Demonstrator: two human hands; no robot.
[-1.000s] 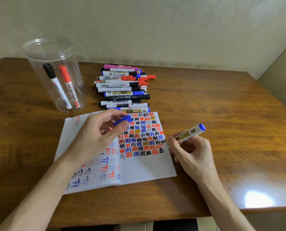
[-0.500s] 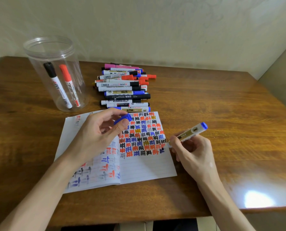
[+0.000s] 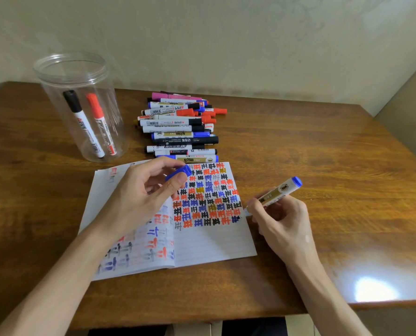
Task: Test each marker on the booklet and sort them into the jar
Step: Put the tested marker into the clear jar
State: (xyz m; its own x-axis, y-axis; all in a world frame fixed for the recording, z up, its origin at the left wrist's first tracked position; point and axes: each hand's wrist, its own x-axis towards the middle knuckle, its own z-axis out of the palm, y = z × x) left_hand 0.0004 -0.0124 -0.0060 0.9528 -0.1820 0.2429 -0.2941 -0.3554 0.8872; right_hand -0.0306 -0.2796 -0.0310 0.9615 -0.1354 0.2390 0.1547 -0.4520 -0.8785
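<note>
At about ten o'clock on the desk (image 3: 323, 154), a clear jar (image 3: 80, 105) stood upright and open-topped, holding two capped markers that leaned against its wall: a black-capped marker (image 3: 82, 120) and, just beside it, a red-capped marker (image 3: 100, 124). At twelve o'clock from the booklet (image 3: 202, 241), a pile of markers (image 3: 180, 127) lay on their sides in a loose row, caps mostly pointing toward three o'clock, the nearest one touching the booklet's far edge. The booklet lay open at the centre of the desk, its right page filled in the upper half with rows of red, blue, black and gold characters. The left hand (image 3: 139, 197) rested over the left page, wrist toward seven o'clock, its grip closed on a blue cap (image 3: 179, 172) pinched between thumb and forefinger. The right hand (image 3: 282, 221) sat at three o'clock of the booklet on the desk, grip closed around an uncapped blue marker (image 3: 278, 192), whose barrel tilted up toward two o'clock and whose tip touched the page at the end of the last row of characters.
</note>
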